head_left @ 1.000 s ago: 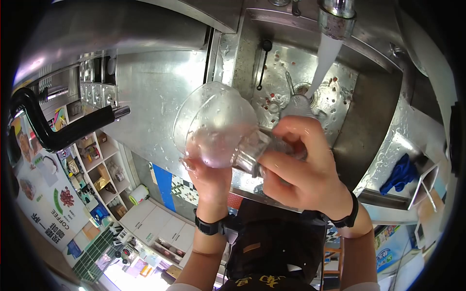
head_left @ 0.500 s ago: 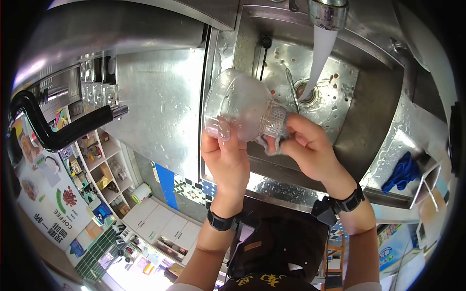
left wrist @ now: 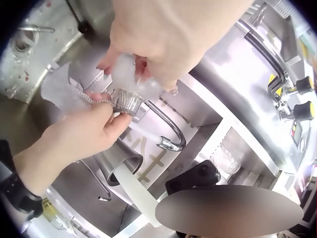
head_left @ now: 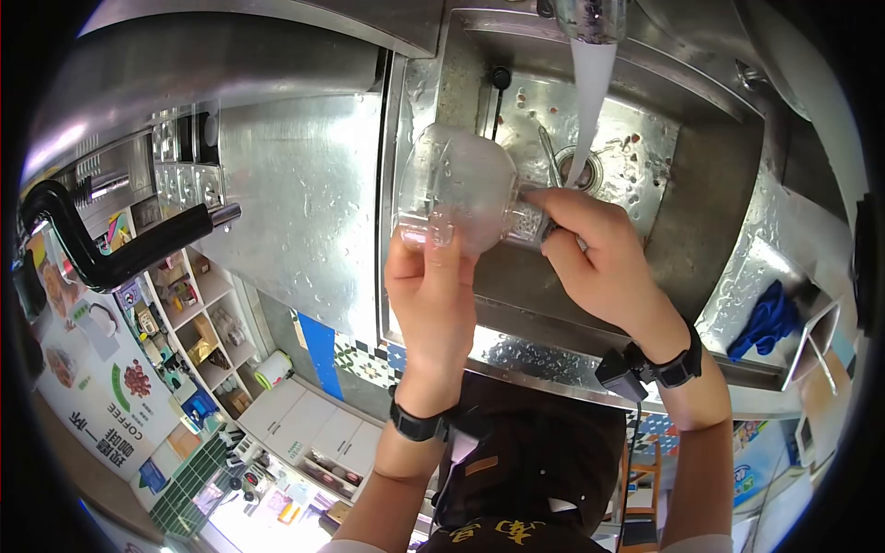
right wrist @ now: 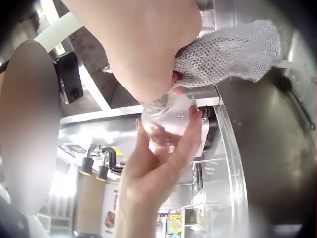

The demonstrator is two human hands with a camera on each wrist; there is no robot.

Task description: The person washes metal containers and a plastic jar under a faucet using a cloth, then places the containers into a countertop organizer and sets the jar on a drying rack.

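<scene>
In the head view a clear glass bottle (head_left: 466,175) with a rounded body lies tilted on its side over the sink's left edge, neck pointing right. My left hand (head_left: 431,309) grips the body, thumb over the near side. At the neck, my right hand (head_left: 599,258) pinches a grey mesh cloth (right wrist: 230,57) against the glass, thumb and fingers on either side. The right wrist view shows a long flap of this cloth hanging loose out of that hand. In the left wrist view the ribbed neck (left wrist: 128,101) sits between the right fingers.
Water (head_left: 592,101) runs from the faucet (head_left: 597,18) into the steel sink (head_left: 705,194). A thin metal utensil (head_left: 548,152) and reddish bits lie by the drain. The wet steel counter (head_left: 286,194) is at left, a blue cloth (head_left: 765,323) at right.
The bottle has moved right over the sink's edge, away from the body. My right hand has brought the mesh cloth to its neck and shifted slightly along it.
</scene>
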